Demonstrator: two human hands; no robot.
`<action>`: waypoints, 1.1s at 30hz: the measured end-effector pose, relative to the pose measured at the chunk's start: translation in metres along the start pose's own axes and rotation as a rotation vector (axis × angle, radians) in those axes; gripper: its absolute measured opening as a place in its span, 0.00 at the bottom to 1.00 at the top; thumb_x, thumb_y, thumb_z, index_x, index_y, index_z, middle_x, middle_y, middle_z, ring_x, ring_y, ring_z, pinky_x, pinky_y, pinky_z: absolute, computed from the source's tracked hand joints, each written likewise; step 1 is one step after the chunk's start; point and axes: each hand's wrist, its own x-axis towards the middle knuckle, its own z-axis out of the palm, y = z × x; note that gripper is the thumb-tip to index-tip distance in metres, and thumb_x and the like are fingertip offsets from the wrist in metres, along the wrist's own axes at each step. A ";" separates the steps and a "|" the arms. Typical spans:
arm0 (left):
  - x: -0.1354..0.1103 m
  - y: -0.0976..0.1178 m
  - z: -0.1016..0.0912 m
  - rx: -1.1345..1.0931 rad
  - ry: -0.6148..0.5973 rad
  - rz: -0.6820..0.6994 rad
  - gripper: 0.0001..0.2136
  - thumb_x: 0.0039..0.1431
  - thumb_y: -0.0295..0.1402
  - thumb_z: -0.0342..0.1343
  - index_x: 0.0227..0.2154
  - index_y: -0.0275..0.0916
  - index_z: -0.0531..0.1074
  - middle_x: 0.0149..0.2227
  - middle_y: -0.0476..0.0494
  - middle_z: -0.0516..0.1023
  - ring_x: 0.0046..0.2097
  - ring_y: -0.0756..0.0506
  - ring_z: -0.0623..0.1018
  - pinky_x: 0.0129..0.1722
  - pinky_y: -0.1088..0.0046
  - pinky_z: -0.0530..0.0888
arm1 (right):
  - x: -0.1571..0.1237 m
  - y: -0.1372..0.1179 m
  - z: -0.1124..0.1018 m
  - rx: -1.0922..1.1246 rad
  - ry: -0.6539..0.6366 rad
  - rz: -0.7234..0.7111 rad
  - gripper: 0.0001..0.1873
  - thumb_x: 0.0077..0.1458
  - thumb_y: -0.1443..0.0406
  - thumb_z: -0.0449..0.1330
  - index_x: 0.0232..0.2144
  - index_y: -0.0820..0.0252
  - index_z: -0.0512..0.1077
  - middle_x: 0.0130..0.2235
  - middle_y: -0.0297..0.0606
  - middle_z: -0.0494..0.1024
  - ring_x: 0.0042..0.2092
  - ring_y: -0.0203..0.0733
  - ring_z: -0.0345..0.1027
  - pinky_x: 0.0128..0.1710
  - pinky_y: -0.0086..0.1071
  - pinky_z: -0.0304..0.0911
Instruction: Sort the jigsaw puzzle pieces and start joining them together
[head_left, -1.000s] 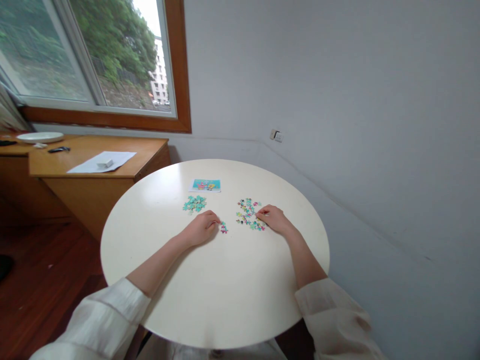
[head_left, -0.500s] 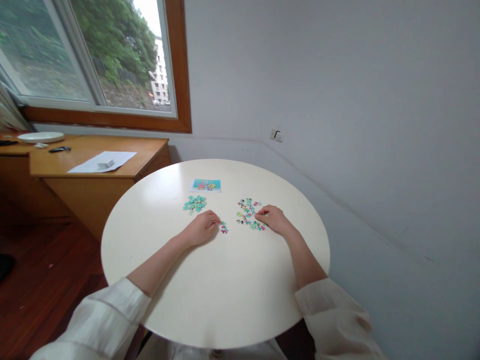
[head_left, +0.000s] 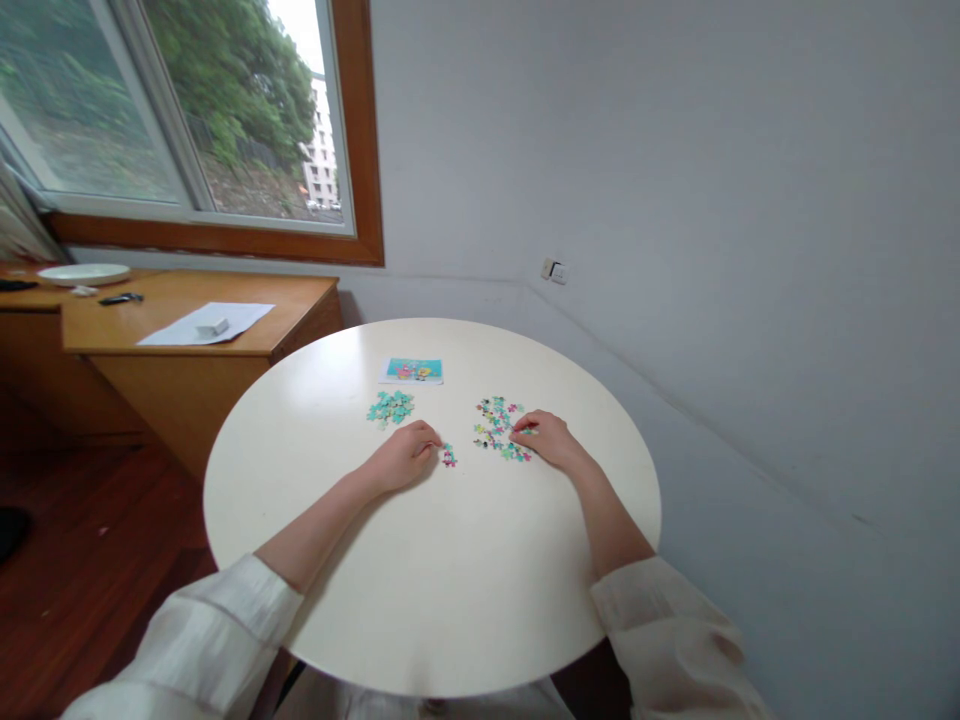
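Note:
Both my hands rest on a round cream table [head_left: 420, 580]. My left hand [head_left: 405, 455] lies with fingers curled, its fingertips beside a small joined group of puzzle pieces [head_left: 448, 456]. My right hand [head_left: 547, 436] is pinched at the near right edge of a loose pile of multicoloured puzzle pieces [head_left: 496, 428], fingertips on a piece there. A second pile of mostly teal pieces [head_left: 389, 407] lies beyond my left hand. A small picture card [head_left: 411, 370] lies further back on the table.
A wooden desk [head_left: 187, 335] stands to the left under a window, with a sheet of paper [head_left: 206, 323], a white plate [head_left: 82, 273] and small dark items. A grey wall with a socket [head_left: 553, 270] runs close behind and right of the table.
Almost nothing: both hands stay in place; my right fingertips shift slightly at the pile's edge.

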 end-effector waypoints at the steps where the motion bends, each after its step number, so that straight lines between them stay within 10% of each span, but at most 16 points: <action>1: 0.000 0.000 0.000 -0.001 -0.001 -0.001 0.14 0.52 0.22 0.45 0.34 0.34 0.76 0.38 0.39 0.75 0.41 0.46 0.75 0.47 0.70 0.71 | 0.000 0.000 0.000 -0.001 -0.001 -0.001 0.10 0.44 0.58 0.63 0.29 0.56 0.76 0.38 0.36 0.77 0.41 0.41 0.69 0.45 0.33 0.59; 33: 0.001 0.004 -0.002 0.013 -0.013 -0.014 0.13 0.53 0.24 0.45 0.34 0.34 0.76 0.38 0.39 0.75 0.41 0.46 0.75 0.47 0.69 0.71 | 0.004 -0.014 0.030 -0.176 0.088 -0.091 0.14 0.57 0.62 0.53 0.42 0.45 0.75 0.48 0.39 0.71 0.49 0.47 0.61 0.50 0.43 0.51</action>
